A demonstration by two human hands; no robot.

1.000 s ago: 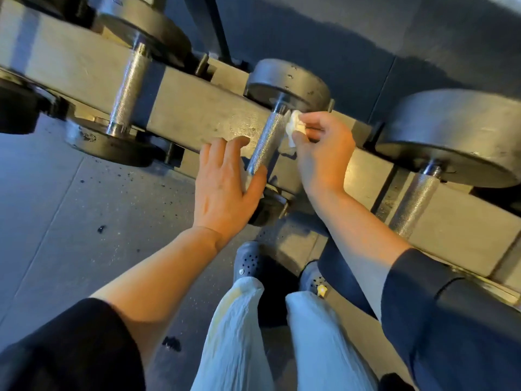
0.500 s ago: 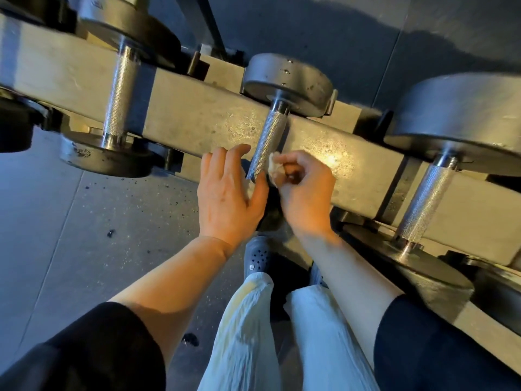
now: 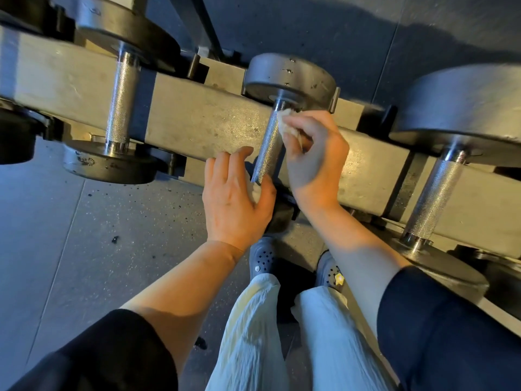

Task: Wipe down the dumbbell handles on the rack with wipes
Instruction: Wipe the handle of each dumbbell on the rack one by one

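Nearest the viewer, the left hand rests with loose, nearly straight fingers against the near end of the middle dumbbell handle, its thumb beside the knurled bar. A bit of white shows under the palm; whether that is a second wipe cannot be told.

Just beyond, the right hand pinches a crumpled white wipe between thumb and fingertips and presses it to the right side of that handle near its far end, close under the far weight plate. The dumbbell lies across the rack rail, handle running near to far.

As a judgement, the work is mid-stroke on this middle handle: the wipe sits at the top of the bar, so the length down toward the near plate probably needs a pass, as does the side facing left.

To the left, another dumbbell handle lies on the same rail, and to the right a larger one. Neither shows moisture or streaks that would tell whether it has been wiped, so at least part of the rack likely remains.
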